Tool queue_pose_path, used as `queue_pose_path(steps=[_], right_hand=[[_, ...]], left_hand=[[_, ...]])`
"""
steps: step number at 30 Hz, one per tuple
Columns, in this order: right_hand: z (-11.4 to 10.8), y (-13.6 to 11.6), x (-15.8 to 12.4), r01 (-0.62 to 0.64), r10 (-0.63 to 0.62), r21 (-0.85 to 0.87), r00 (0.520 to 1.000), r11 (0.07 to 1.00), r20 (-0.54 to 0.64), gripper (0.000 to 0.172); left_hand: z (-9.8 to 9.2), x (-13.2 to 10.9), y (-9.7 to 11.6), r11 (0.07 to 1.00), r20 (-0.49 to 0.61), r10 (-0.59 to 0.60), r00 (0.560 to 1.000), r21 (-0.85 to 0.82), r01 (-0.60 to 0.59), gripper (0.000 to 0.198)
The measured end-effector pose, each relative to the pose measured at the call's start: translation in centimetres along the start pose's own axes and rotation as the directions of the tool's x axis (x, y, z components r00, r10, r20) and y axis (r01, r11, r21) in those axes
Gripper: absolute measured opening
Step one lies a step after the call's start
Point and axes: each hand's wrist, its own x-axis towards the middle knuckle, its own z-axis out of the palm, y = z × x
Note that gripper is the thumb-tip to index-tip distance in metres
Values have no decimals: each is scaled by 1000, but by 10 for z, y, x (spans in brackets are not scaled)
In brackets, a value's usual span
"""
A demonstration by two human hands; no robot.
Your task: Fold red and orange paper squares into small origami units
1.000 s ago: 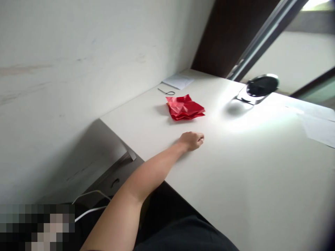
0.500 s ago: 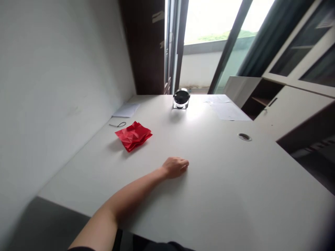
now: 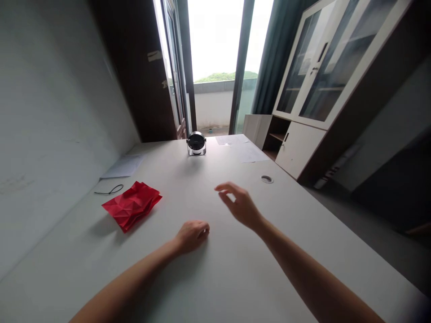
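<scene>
My left hand (image 3: 191, 235) rests on the white table (image 3: 188, 287) with its fingers curled into a loose fist, and no object shows in it. Above the tabletop, farther right and a little farther away, my right hand (image 3: 240, 204) hovers with fingers bent and a gap between thumb and forefinger; it holds nothing. A folded, creased red paper (image 3: 133, 204), several layers thick, lies to the left, apart from both hands.
A thin black cable loop (image 3: 111, 190) and white sheets (image 3: 123, 166) lie by the left wall. At the far edge stands a round black device on a metal bracket (image 3: 196, 142). More papers (image 3: 251, 153) and a cable hole (image 3: 267, 179) are at right, beside a cabinet (image 3: 299, 148).
My right hand has come into view from the right. The camera view has turned right, so the table's things appear farther left. My left hand stays curled on the table.
</scene>
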Motion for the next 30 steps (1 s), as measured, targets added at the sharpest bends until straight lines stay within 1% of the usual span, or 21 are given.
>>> queue_pose_path(steps=[1, 2, 4, 5, 6, 7, 9, 12, 14, 16, 20, 26, 28, 30], right_hand=[[11, 10, -5, 10, -4, -73, 997, 997, 81, 20], [23, 21, -11, 23, 4, -155, 985, 988, 174, 18], [48, 45, -26, 42, 59, -301, 946, 953, 319, 24], [58, 55, -34, 34, 84, -331, 938, 943, 336, 26], [65, 63, -42, 21, 98, -344, 940, 939, 326, 27], [70, 69, -49, 18, 99, -345, 943, 938, 319, 26], [71, 73, -59, 21, 86, -331, 949, 943, 304, 26], [65, 70, -64, 36, 63, -310, 951, 950, 303, 27], [63, 67, -64, 34, 68, -317, 950, 948, 304, 27], [64, 65, -63, 35, 75, -330, 947, 943, 313, 27], [71, 65, -63, 66, 58, -351, 942, 934, 330, 29], [76, 75, -63, 109, 26, -345, 931, 932, 365, 33], [76, 77, -63, 113, 21, -342, 932, 933, 363, 33], [76, 77, -63, 110, 23, -346, 934, 932, 358, 33]], left_hand=[[-4, 4, -7, 1000, 15, 6, 1000, 1, -6, 14], [-9, 9, -15, 1000, 12, -17, 1000, 3, 17, 14], [-17, 16, -28, 992, -28, -124, 992, -2, 124, 14], [-20, 18, -33, 984, -51, -178, 983, -17, 177, 15], [-22, 19, -36, 975, -74, -219, 973, -41, 217, 15], [-22, 17, -37, 970, -85, -239, 967, -72, 233, 16], [-22, 12, -36, 970, -78, -215, 973, -137, 203, 18], [-22, 3, -32, 972, -29, -138, 990, -196, 130, 19], [-24, -1, -32, 971, -32, -132, 991, -206, 123, 18], [-27, -4, -34, 969, -57, -153, 987, -206, 138, 19], [-31, -12, -40, 965, -114, -205, 972, -188, 182, 19], [-22, -13, -43, 968, -122, -227, 966, -134, 211, 19], [-20, -13, -43, 972, -128, -227, 966, -96, 215, 19], [-22, -14, -43, 980, -141, -200, 970, -46, 195, 17]])
